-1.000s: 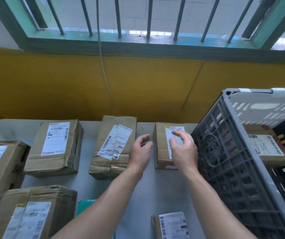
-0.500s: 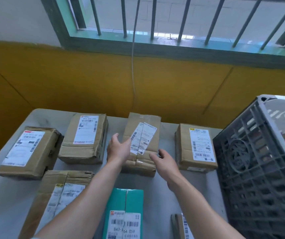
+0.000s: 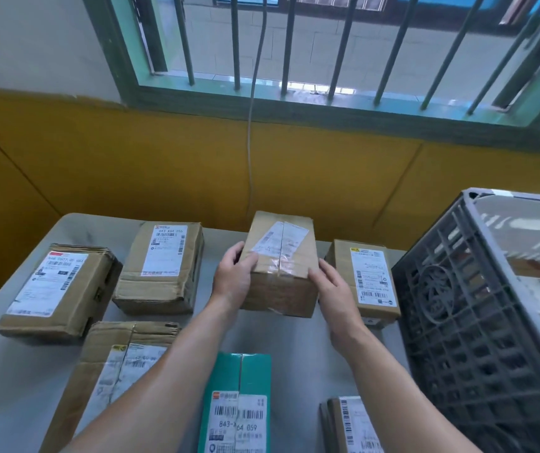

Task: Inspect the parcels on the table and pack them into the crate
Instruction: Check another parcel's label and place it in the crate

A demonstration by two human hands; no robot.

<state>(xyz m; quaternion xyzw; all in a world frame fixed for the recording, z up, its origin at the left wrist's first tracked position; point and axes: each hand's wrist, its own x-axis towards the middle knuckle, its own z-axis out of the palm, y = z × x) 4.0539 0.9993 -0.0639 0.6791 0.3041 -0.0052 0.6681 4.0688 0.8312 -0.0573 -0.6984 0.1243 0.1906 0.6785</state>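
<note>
The teal parcel (image 3: 239, 387) is lying nearest, at 6 o'clock. Past it, my left hand (image 3: 234, 277) is now curling round the left side of the taped brown parcel (image 3: 280, 273). My right hand (image 3: 335, 292) is pressing flat on its right side. Before, I was only reaching. It is sitting at 12 o'clock, so I think checking is starting. The crate (image 3: 458, 322) is waiting at 3 o'clock.
</note>
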